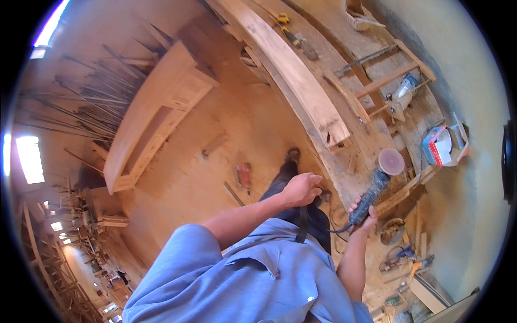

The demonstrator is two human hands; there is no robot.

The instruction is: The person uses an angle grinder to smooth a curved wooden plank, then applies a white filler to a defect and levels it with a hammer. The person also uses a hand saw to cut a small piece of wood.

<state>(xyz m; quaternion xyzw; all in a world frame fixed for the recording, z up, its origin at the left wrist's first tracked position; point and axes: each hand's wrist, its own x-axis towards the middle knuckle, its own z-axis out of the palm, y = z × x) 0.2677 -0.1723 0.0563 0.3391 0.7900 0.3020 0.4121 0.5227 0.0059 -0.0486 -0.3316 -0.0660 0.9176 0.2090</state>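
My right hand [366, 218] grips the dark body of an angle grinder [370, 199] fitted with a round, pale pinkish sanding disc [391, 161]. The disc end points away from me, beside the workbench edge, and a dark cord runs from the tool's rear. My left hand [301, 189] is in front of my waist with its fingers curled; whether anything is inside them is hidden. On the bench [358, 180], a long, slightly curved wooden plank [291, 70] lies with its near end short of the grinder.
On the bench lie a wooden frame [388, 81], a silver and blue power tool [403, 97] and an open box [444, 145]. A carved wooden panel [156, 118] stands at left near many thin rods. A red tool [244, 176] lies on the dusty floor; more tools [401, 255] are at right.
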